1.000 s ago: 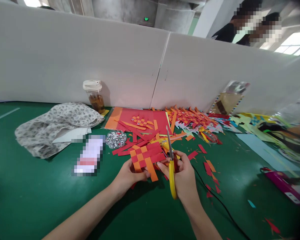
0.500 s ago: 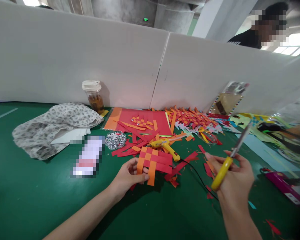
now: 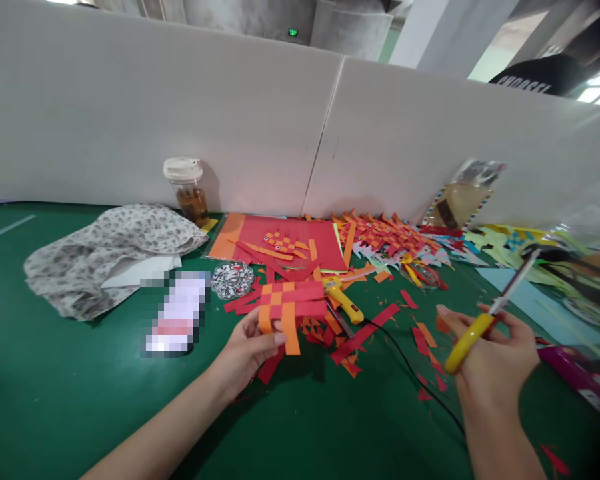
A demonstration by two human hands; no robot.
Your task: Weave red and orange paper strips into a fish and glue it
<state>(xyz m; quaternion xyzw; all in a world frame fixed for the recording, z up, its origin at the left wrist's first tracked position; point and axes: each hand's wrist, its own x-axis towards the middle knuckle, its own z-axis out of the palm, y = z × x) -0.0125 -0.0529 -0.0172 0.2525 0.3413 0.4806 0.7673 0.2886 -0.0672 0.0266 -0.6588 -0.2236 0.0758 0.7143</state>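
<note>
My left hand (image 3: 250,350) pinches a woven paper piece (image 3: 286,301) of red and orange strips, its loose ends hanging down and out to the right. Held off to the right in my right hand (image 3: 497,363) is a pair of scissors (image 3: 469,343) with yellow handles, the blades pointing up and away. An orange paper scrap (image 3: 443,325) shows by the right thumb; whether it is gripped is unclear. Just beyond the woven piece lies a yellow glue gun (image 3: 347,304), partly covered by it. Red and orange paper strips (image 3: 364,335) are scattered around.
A glue gun cord (image 3: 405,360) runs toward my right forearm. Finished woven fish (image 3: 387,233) are heaped at the back. A dish of googly eyes (image 3: 232,280), a phone (image 3: 180,310), a patterned cloth (image 3: 110,253) and a lidded cup (image 3: 187,190) stand left. A white partition (image 3: 230,127) rises behind.
My left hand has moved slightly left and up with the woven paper. My right hand has shifted right with the scissors. The person beyond the partition has moved right.
</note>
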